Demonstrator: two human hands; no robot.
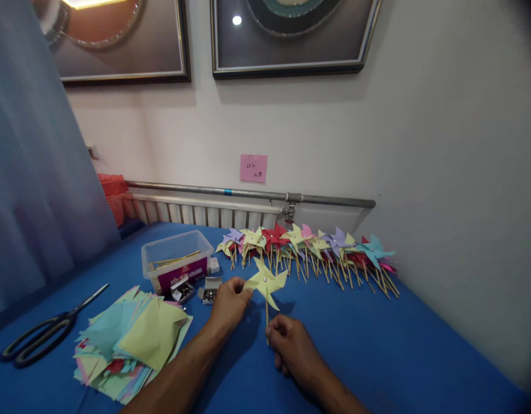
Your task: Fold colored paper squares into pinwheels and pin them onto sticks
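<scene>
A pale yellow paper pinwheel [272, 282] with a silvery pin at its centre is held upright above the blue table. My right hand [291, 345] is closed around the lower part of its thin wooden stick. The fingers of my left hand [231, 299] are pinched at the pinwheel's left blade. Behind it, many finished pinwheels [276, 236] in yellow, red, purple, pink and blue lie in a row with their sticks toward me. Two small open boxes of metal pins [209, 294] stand just left of my left hand.
A clear plastic tub [174, 247] with thin sticks [174, 261] sits at the back left. In front of it lies a pile of coloured paper squares [131, 336], with black-handled scissors [54, 328] to its left. A wall and radiator [205, 213] bound the table [356, 351] behind.
</scene>
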